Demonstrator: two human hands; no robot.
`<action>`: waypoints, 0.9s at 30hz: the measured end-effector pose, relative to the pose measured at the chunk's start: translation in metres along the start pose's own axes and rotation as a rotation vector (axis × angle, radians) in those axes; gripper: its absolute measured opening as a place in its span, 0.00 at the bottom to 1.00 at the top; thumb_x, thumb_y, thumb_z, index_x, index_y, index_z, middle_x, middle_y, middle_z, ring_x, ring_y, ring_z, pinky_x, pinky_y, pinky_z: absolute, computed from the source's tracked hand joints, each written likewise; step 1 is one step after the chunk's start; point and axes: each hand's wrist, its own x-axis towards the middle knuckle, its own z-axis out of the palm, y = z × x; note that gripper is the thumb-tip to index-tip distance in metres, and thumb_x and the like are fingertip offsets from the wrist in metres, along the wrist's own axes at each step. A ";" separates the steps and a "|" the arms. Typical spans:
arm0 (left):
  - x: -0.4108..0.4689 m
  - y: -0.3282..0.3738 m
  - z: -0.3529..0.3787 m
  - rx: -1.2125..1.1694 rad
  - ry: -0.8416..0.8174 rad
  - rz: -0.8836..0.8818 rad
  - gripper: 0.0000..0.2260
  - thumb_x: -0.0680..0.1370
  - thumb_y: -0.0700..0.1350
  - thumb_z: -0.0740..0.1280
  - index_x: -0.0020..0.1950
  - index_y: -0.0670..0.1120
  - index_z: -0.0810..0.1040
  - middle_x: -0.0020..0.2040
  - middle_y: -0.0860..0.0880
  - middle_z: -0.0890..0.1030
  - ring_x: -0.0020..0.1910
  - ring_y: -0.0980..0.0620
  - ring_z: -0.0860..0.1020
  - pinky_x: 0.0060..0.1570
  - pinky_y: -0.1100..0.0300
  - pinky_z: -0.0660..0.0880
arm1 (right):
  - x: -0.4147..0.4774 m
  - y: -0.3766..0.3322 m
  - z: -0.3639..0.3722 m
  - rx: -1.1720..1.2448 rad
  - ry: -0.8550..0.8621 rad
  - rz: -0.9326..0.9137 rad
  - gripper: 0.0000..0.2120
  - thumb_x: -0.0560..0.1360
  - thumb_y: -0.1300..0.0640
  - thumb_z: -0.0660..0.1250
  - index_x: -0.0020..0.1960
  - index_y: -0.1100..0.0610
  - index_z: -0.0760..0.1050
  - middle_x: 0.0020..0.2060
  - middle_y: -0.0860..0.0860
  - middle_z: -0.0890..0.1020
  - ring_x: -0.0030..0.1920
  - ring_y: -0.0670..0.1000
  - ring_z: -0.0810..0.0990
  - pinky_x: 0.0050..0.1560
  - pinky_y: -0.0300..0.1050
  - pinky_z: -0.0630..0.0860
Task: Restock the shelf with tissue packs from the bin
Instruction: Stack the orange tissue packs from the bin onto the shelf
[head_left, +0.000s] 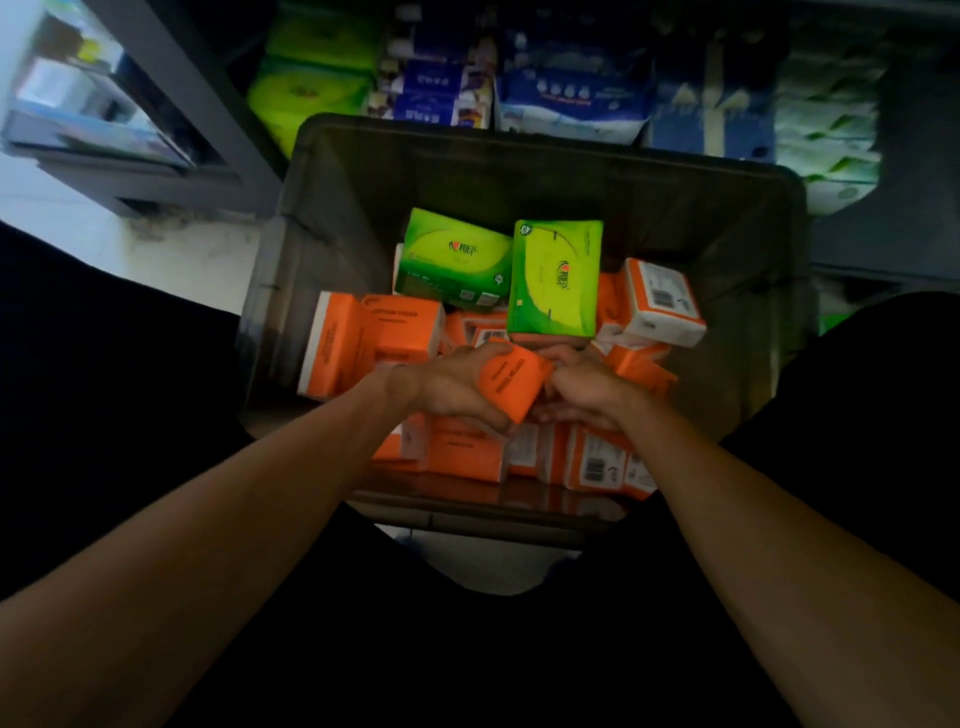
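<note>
Kid one: Dim and blurry, a shelf (717, 104) stood at 12 o'clock, with blue packs (571, 98) on it. At 9 o'clock some pale floor (171, 244) showed.

Kid two: Where was the bin?

Kid one: It was a big dark bin (363, 171), right below the shelf, in the middle of the view. The person's dark legs (104, 389) were at 9 and 3 o'clock, one on each side of it.

Kid two: What was inside?

Kid one: Lots of orange packs (358, 343) lay in a messy heap, some flat and some tipped. Two green packs (452, 260) lay on top of the heap, toward 12 o'clock, side by side and touching.

Kid two: What did the hands do?

Kid one: Both hands were down in the bin, near 6 o'clock. The left hand (452, 387) gripped one orange pack (514, 382). Its fingers curled over the top and its thumb was under it. The pack was tilted and sat a little above the heap.

Kid two: And the other one?

Kid one: The right hand (589, 392) was just beside that pack, at its 3 o'clock edge. Its fingers were curled, but I could not tell if it held anything.
</note>
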 end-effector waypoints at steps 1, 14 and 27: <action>-0.004 0.003 -0.001 -0.010 0.023 0.020 0.50 0.64 0.57 0.78 0.76 0.57 0.50 0.73 0.45 0.62 0.70 0.47 0.63 0.69 0.57 0.63 | -0.001 -0.001 -0.002 -0.002 0.026 -0.024 0.19 0.75 0.70 0.54 0.61 0.57 0.72 0.34 0.55 0.77 0.28 0.51 0.77 0.31 0.42 0.76; -0.065 0.020 -0.039 0.528 0.397 0.329 0.43 0.66 0.55 0.75 0.74 0.60 0.52 0.75 0.49 0.54 0.65 0.42 0.71 0.62 0.52 0.71 | -0.050 -0.036 -0.008 0.290 -0.058 -0.222 0.16 0.76 0.50 0.69 0.57 0.57 0.70 0.44 0.57 0.81 0.35 0.55 0.83 0.33 0.43 0.80; -0.102 0.061 -0.111 0.056 0.860 0.435 0.44 0.75 0.41 0.67 0.76 0.59 0.39 0.72 0.46 0.58 0.44 0.46 0.80 0.44 0.44 0.77 | -0.084 -0.124 -0.043 0.409 0.278 -0.808 0.13 0.74 0.54 0.71 0.56 0.57 0.77 0.41 0.47 0.82 0.44 0.46 0.81 0.39 0.42 0.77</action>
